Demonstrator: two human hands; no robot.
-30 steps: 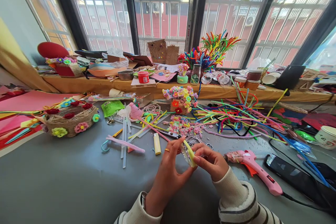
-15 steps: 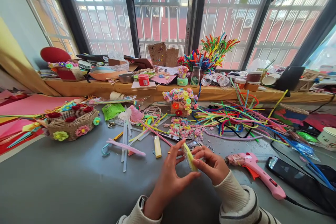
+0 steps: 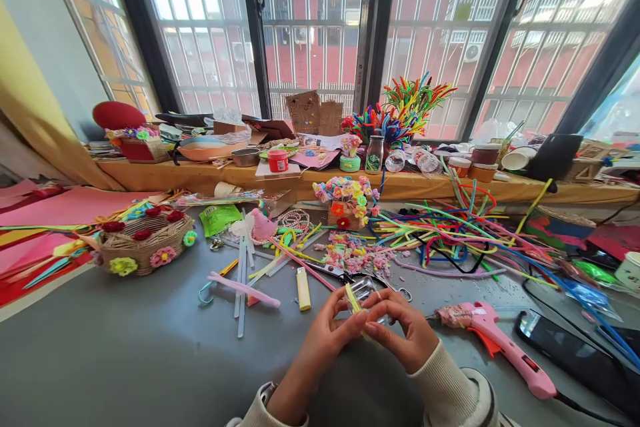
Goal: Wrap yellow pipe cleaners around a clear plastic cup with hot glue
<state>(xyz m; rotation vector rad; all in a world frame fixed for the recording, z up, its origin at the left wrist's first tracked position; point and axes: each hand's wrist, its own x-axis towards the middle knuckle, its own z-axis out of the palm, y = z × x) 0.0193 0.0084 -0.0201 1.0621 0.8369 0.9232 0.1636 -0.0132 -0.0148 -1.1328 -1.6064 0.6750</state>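
Both hands are together near the front middle of the table. Between them is a small clear plastic piece (image 3: 369,288) with a yellow fuzzy strip (image 3: 354,300) along its left side; its exact kind is partly hidden by fingers. My left hand (image 3: 327,340) grips it from the left, thumb pressed against the strip. My right hand (image 3: 407,330) closes on it from the right, thumb and fingertips near the left thumb. A yellow lighter (image 3: 303,289) lies left of the hands. Scissors (image 3: 335,269) lie just beyond them, partly covered by other items.
To the right rest a pink glue gun (image 3: 505,343) and a black phone (image 3: 565,353). Colourful pipe cleaners (image 3: 450,233) are piled behind. Clear glue sticks (image 3: 241,293) and a flower-trimmed woven basket (image 3: 145,243) are at left. A crowded ledge (image 3: 200,177) runs below the window.
The clear piece has turned so more of its plastic side shows. My left fingers have closed in, and its thumb now presses on the strip. The view has tilted slightly up.
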